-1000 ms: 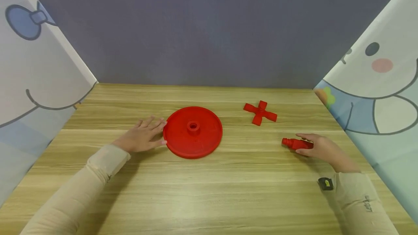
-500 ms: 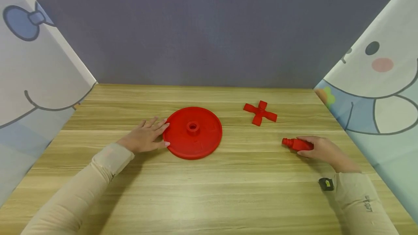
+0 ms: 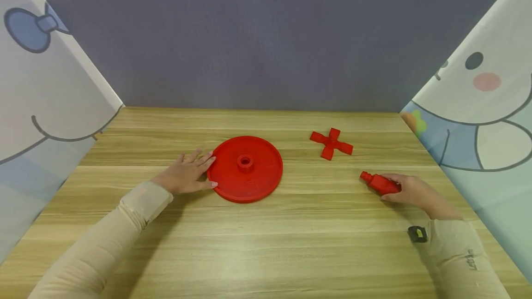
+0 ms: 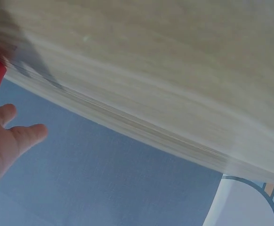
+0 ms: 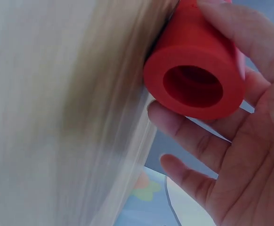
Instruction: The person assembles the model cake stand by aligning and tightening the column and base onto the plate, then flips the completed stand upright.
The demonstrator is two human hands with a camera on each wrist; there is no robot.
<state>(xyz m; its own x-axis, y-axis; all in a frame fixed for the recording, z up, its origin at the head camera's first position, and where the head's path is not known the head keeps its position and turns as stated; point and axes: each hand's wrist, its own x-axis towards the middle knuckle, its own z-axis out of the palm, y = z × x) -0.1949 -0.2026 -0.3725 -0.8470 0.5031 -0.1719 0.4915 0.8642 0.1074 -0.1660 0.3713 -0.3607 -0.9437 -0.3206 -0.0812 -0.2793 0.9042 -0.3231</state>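
The right hand (image 3: 409,188) grasps a red hollow peg (image 3: 379,182), thumb and fingers curled round it, at 4 o'clock on the wooden table (image 3: 266,243). The left hand (image 3: 187,174) lies flat, fingers straight, touching the red disc (image 3: 246,168) at its 9 o'clock. A red cross piece (image 3: 331,143) lies at 2 o'clock, apart.

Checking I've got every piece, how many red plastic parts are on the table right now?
3: the round disc at centre, touched by the left hand; the cross piece farther back right; the cylinder piece gripped in the right hand. None appears hidden.
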